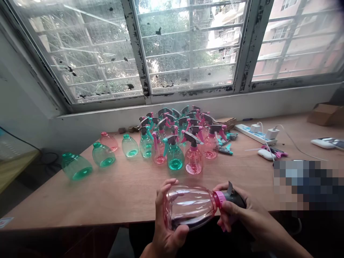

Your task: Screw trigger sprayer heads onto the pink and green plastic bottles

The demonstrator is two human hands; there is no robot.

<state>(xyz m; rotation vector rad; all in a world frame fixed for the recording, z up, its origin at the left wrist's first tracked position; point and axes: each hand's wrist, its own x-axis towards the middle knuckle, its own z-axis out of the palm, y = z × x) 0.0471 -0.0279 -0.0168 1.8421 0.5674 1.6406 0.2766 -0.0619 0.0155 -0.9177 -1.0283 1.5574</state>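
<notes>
A clear pink spray bottle (192, 206) lies sideways in the air at the table's front edge, held between both hands. My left hand (169, 222) is wrapped round its base end, thumb below and fingers behind. At the other end, my right hand (236, 209) grips the pink collar (219, 198) and the dark grey spray head (234, 197), which sits on the bottle's neck. Whether the collar is fully tight I cannot tell. Beyond the hands stand several pink and green bottles with spray heads, among them a green spray bottle (175, 157) and a pink spray bottle (193, 159).
Several bottles without spray heads stand at the left, including a green bottle (76, 167) and a pink bottle (109, 141). Loose spray heads (226, 148) lie right of the group. A white power strip (255, 134) with plugged-in chargers and cables lies farther right, near a cardboard box (325, 114).
</notes>
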